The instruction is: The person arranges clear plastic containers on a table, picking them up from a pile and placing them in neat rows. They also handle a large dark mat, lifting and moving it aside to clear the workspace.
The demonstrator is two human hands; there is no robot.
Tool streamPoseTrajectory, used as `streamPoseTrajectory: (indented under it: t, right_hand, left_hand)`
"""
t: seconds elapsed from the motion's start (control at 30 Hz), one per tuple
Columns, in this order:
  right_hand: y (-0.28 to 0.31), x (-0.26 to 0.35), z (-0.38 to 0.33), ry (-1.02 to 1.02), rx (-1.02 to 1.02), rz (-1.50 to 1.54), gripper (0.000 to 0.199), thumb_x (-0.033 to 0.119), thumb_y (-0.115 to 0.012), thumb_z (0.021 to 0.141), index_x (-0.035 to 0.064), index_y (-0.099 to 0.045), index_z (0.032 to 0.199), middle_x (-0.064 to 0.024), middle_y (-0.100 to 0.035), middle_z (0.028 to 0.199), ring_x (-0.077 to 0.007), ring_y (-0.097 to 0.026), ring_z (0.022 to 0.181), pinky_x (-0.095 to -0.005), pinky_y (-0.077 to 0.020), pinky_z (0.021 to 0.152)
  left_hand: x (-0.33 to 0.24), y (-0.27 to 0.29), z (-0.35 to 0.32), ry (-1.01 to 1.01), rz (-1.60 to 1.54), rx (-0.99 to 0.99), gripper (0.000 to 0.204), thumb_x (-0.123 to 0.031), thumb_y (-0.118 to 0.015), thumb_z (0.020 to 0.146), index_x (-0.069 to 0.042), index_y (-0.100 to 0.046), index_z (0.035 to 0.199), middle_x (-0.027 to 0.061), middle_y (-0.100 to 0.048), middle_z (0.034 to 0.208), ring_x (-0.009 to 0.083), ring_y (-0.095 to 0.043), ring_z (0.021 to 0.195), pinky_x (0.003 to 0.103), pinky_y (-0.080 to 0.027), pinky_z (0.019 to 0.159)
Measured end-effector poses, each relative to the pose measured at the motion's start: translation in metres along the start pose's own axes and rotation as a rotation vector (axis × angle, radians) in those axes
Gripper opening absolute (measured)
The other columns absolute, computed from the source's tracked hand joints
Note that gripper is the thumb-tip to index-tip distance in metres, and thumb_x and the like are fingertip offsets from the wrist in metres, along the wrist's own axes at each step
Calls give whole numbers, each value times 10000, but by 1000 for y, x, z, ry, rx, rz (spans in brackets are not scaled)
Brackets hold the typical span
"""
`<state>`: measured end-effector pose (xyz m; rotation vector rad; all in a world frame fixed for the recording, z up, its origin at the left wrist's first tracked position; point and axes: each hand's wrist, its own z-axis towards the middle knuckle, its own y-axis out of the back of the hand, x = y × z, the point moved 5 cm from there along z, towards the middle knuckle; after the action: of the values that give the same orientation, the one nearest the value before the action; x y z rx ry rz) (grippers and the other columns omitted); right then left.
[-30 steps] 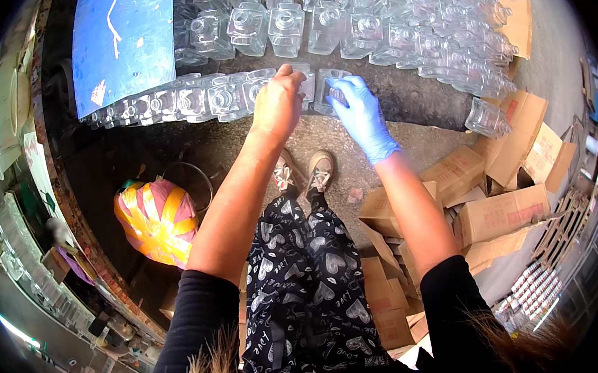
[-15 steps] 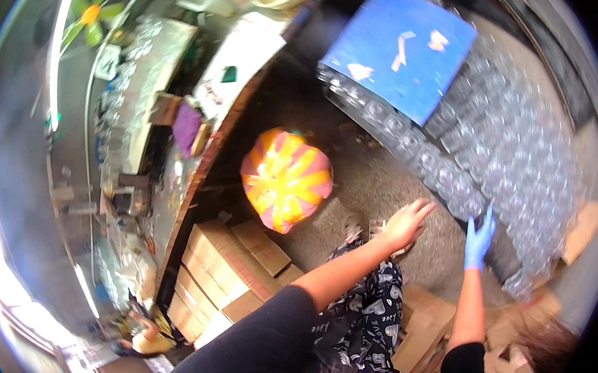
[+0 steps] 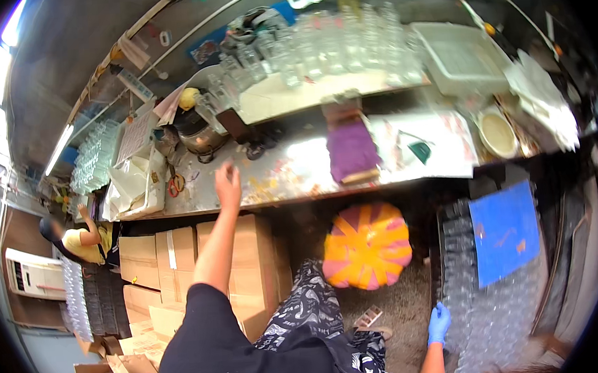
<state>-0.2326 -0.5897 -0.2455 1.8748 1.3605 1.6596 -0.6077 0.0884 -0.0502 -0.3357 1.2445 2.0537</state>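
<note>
Well, we see clear glass bottles packed in close rows just beside our gloved fingers, squarish and see-through, with a blue sheet lying over part of them, farther ahead of those fingers. Our right hand, in a blue glove, is at the near edge of the rows; its fingers look bunched close together, and we cannot tell whether they touch a bottle. Our bare left hand is stretched over the workbench, its fingers loosely bent and a little apart, clasping nothing that we can make out. Left of those fingers lie red-handled scissors; just ahead and to their right sits a small black object. A purple cloth lies well to their right, and an orange-and-pink bundle rests between our two hands
</note>
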Motion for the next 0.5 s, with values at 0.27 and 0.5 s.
streamPoseTrajectory:
  t: [0.27,0.5]
  right_hand:
    - [-120,469,130,539,163,286,250,46,-584,875,23,-641,1117,-129,-647,1028,-210,-622,949,-306,-471,851]
    - [-211,809,188,1137,87,445,358,101,-652,836,62,-601,1188,-140,-628,1091,-283,-584,1031,-347,-449,897]
  left_hand:
    - [87,-33,301,77,-418,-147,440,-204,-717,826,4,-553,1177,81,-585,1033,152,-558,816,297,-464,723]
    - [119,-72,322,319,-617,119,235,-212,-672,877,7,-644,959,-32,-547,653,29,-482,556,197,-375,521]
